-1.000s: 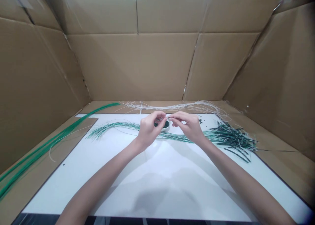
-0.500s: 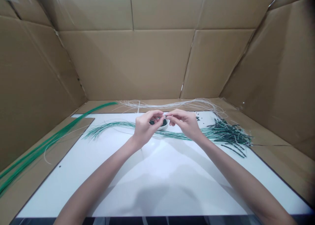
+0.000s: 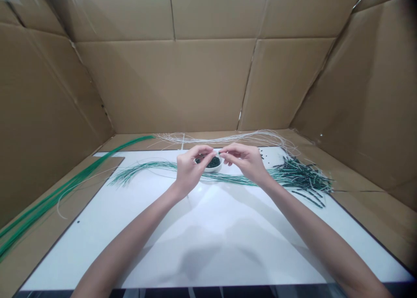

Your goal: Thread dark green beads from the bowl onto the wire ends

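Two-hand pinch at the bowl (image 3: 212, 170).
Left hand (image 3: 190, 168) and right hand (image 3: 250, 162): fingers pinching a small item (image 3: 219, 153), unidentifiable, near the bowl's far rim. Recommend steady tips, kept over the bowl against drops.

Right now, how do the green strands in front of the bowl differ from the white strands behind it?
Colour: the green strands are mostly green, with dark ends on the right; the white strands look pale throughout. Place: the green strands lie on the white board; the white strands lie mostly on the cardboard past its back edge. Both are long, thin and loosely bunched.
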Tool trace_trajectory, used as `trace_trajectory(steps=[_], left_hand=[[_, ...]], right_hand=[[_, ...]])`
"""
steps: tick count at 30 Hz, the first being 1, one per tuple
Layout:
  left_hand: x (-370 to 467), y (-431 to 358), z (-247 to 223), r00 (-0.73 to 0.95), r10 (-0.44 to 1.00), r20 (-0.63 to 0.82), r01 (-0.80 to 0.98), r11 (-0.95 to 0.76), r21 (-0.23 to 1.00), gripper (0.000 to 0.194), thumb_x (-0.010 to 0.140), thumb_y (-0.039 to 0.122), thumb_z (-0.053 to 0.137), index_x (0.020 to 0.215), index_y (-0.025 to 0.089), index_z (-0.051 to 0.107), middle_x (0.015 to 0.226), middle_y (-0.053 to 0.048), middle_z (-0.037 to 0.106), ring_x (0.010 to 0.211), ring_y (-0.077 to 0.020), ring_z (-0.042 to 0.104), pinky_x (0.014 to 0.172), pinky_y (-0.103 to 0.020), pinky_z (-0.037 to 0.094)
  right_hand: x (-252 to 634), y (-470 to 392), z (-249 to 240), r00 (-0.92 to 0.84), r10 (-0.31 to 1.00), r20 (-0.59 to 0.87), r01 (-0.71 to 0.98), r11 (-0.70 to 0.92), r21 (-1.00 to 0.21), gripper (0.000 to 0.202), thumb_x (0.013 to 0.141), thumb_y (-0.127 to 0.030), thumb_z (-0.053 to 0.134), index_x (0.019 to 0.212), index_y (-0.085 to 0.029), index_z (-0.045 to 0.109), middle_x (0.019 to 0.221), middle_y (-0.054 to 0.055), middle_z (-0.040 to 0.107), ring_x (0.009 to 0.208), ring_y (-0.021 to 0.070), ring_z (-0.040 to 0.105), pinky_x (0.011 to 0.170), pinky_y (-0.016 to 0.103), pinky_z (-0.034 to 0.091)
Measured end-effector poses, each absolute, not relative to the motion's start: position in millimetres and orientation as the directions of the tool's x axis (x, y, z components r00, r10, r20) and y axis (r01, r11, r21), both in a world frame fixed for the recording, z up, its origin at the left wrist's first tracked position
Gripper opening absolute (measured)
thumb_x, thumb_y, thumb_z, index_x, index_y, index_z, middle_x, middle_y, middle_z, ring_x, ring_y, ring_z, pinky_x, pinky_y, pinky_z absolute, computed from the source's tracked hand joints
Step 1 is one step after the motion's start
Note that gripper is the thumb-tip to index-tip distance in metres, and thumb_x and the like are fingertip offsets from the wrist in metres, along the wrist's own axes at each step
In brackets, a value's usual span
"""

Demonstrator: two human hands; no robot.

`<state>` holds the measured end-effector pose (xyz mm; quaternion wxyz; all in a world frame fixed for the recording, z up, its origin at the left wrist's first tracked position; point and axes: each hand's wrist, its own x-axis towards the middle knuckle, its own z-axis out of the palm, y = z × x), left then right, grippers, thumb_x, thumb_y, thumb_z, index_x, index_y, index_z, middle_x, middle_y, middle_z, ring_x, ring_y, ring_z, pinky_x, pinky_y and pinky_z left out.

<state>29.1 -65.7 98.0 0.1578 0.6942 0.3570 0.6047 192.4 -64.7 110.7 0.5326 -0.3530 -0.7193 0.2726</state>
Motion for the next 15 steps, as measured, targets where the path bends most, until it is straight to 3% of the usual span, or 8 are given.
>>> trace_trajectory(steps=[7, 15], left_hand=[[29.7, -66.4, 93.7, 0.006, 0.686, 0.727, 0.24, -0.707, 0.665, 0.014, 0.073, 0.029, 0.062, 0.079, 0.016, 0.062, 0.076, -0.002, 0.066, 0.068, -0.0101, 0.062, 0.066, -0.02, 0.052], [31.4, -68.4, 96.0, 0.012, 0.699, 0.715, 0.224, -0.698, 0.68, 0.013, 0.073, 0.028, 0.062, 0.078, 0.016, 0.063, 0.075, -0.002, 0.067, 0.068, -0.0104, 0.062, 0.066, -0.02, 0.052]], right_hand=[[186.3, -64.2, 107.3, -0.175, 0.868, 0.465, 0.027, 0.476, -0.879, 0.015, 0.066, -0.028, 0.067, 0.074, -0.015, 0.066, 0.052, -0.002, 0.057, 0.043, 0.0075, 0.052, 0.043, 0.021, 0.046], [186.2, -63.0, 102.5, -0.137, 0.856, 0.499, 0.054, 0.51, -0.859, 0.016, 0.067, -0.029, 0.066, 0.076, -0.016, 0.068, 0.055, -0.001, 0.059, 0.044, 0.0075, 0.051, 0.044, 0.022, 0.045]])
